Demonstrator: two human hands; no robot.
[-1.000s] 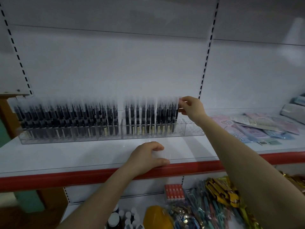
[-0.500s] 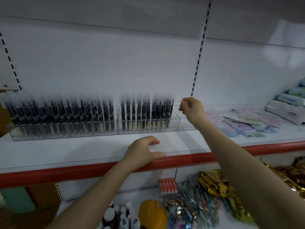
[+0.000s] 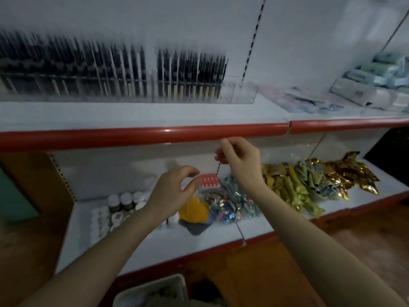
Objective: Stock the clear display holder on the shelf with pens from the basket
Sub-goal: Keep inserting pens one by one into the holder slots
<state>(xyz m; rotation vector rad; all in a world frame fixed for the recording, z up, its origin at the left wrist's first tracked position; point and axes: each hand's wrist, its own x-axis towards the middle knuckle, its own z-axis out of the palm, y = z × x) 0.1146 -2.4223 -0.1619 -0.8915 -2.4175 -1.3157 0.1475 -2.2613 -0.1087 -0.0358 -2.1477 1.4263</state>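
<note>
Hands are both bare and, so far as the blur allows, empty. The left hand [image 3: 174, 191] hangs in front of the lower shelf [image 3: 155, 238] with its fingers loosely curved and the thumb standing apart from them, gripping nothing. The right hand [image 3: 240, 161] is a little higher, just under the red shelf edge [image 3: 132, 136], its fingers curled in and forefinger close to thumb; nothing shows between them.

Above that edge the clear display holder [image 3: 240, 94] stands on the upper shelf, packed along most of its length with dark pens [image 3: 110, 67]. One narrow gap shows partway along the row, and the right end is bare. The basket [image 3: 152, 289] sits at the very bottom of the view, below both hands, only its pale rim in frame. Its contents are too smeared to make out.

By my reading, this is the moment between placements: neither hand carries stock, and both are nearer the basket than the holder. The next move calls for a reach down into the basket for another pen, then a lift over the red edge to drop it upright into the bare right end.

Small bottles [image 3: 119, 202] and gold-wrapped packets [image 3: 345, 171] crowd the lower shelf.
</note>
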